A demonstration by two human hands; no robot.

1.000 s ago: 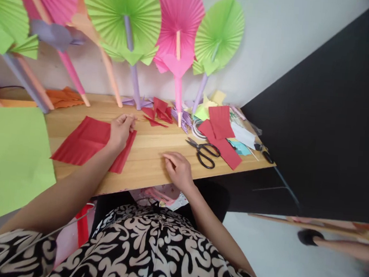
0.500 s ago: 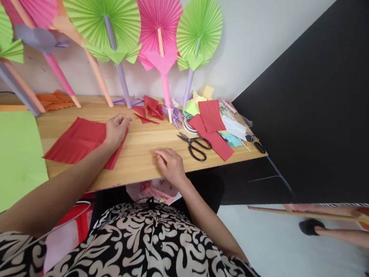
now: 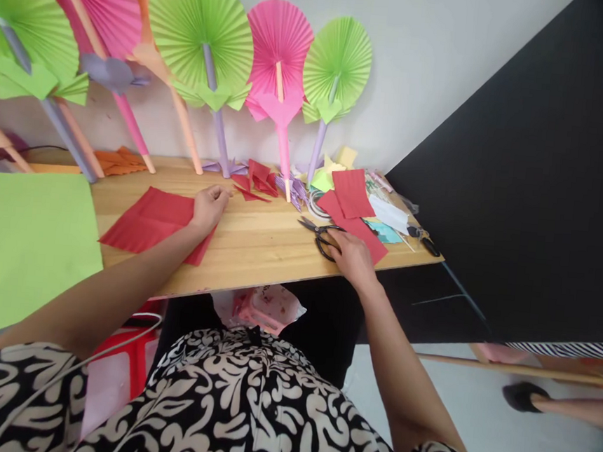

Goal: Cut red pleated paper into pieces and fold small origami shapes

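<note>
My right hand point(image 3: 354, 259) is at the black-handled scissors point(image 3: 314, 228), its fingers curled over the handle loops. The scissors lie on the table, blades pointing left and away from me. My left hand point(image 3: 209, 209) rests at the upper right corner of a sheet of red paper point(image 3: 148, 223), fingers curled together; whatever they may pinch is too small to make out. Just beyond the left hand lie folded red paper pieces point(image 3: 258, 178). Two red paper pieces point(image 3: 354, 194) overlap beside the scissors, partly behind my right hand.
Pleated paper fans point(image 3: 206, 24) lean on the wall along the table's back. A large light green sheet point(image 3: 25, 251) covers the left side. Tape rolls point(image 3: 316, 206), purple paper strips point(image 3: 298, 192), and a white paper piece point(image 3: 391, 213) crowd the right end. Another person's foot point(image 3: 526, 397) shows at right.
My right hand has moved right from the table's front edge onto the scissors' handles. My left hand stays by the red sheet. The view has shifted slightly.
</note>
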